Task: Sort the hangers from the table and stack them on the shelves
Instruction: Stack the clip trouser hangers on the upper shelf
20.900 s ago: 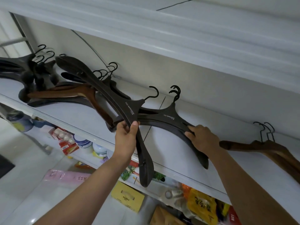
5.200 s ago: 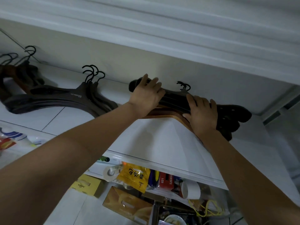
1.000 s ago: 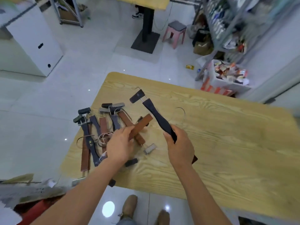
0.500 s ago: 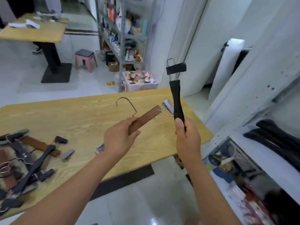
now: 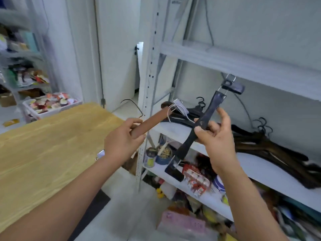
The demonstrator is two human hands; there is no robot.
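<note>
My left hand (image 5: 122, 140) grips a brown clip hanger (image 5: 152, 120) whose wire hook curves up to the left and whose silver clip points at the shelf. My right hand (image 5: 215, 136) pinches a black clip hanger (image 5: 207, 115) at its middle, held steeply tilted with one clip up near the upper shelf board and one down below. Both hang in the air in front of the white shelf (image 5: 260, 168), where dark coat hangers (image 5: 271, 148) lie stacked.
The wooden table (image 5: 43, 150) lies at the left. A perforated shelf post (image 5: 147, 94) stands between table and shelf. Lower shelves hold tins, packets and boxes (image 5: 194, 174). A white bin of packets (image 5: 50, 104) sits on the floor behind the table.
I have turned right from the table toward the shelf, carrying both clip hangers. The black hanger has tilted from upright to slanted, and the hanger stacks on the shelf have come into view.
</note>
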